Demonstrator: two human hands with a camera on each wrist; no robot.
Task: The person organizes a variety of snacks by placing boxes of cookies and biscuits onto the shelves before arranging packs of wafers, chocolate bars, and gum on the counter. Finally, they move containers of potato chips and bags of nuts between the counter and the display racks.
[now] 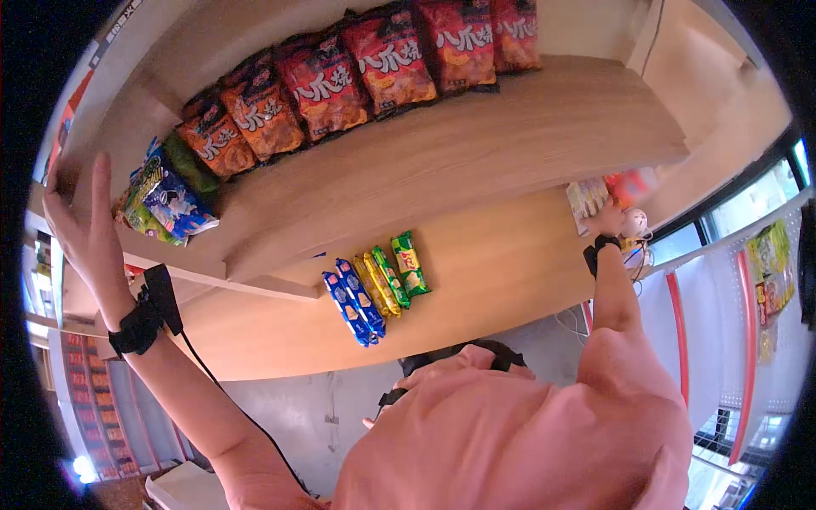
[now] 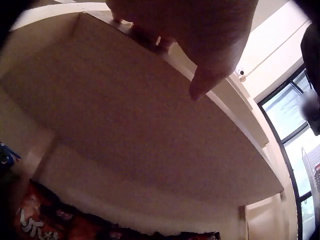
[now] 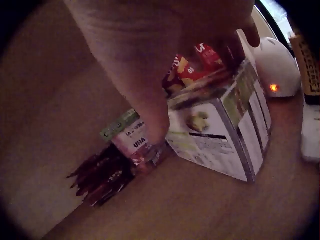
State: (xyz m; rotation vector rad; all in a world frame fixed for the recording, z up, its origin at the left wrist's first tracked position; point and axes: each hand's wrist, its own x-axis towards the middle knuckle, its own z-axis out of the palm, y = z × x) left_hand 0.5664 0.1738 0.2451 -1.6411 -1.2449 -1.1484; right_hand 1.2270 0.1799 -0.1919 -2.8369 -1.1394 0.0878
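My left hand [image 1: 89, 229] is raised at the left, fingers and thumb spread apart. In the left wrist view, that hand [image 2: 200, 45] overlaps the front edge of an upper shelf board [image 2: 130, 115]. At the right end of the lower shelf, my right hand [image 1: 605, 219] reaches over a white printed box [image 3: 210, 135] with red packets [image 3: 195, 67] inside. Its thumb [image 3: 155, 122] points down beside the box's near corner; the other fingers are mostly hidden, and I cannot tell whether they grip. Beside the thumb lies a bag labelled UHA [image 3: 135, 142] and dark red packets [image 3: 105, 177].
Red snack bags [image 1: 387, 64] line the upper shelf [image 1: 476, 136]; a blue bag [image 1: 174, 200] stands at its left. On the lower shelf [image 1: 501, 255] lie blue packs [image 1: 353, 302], yellow packs [image 1: 374, 285] and green packs [image 1: 410, 263]. A white rounded device [image 3: 280, 70] with an orange light sits behind the box.
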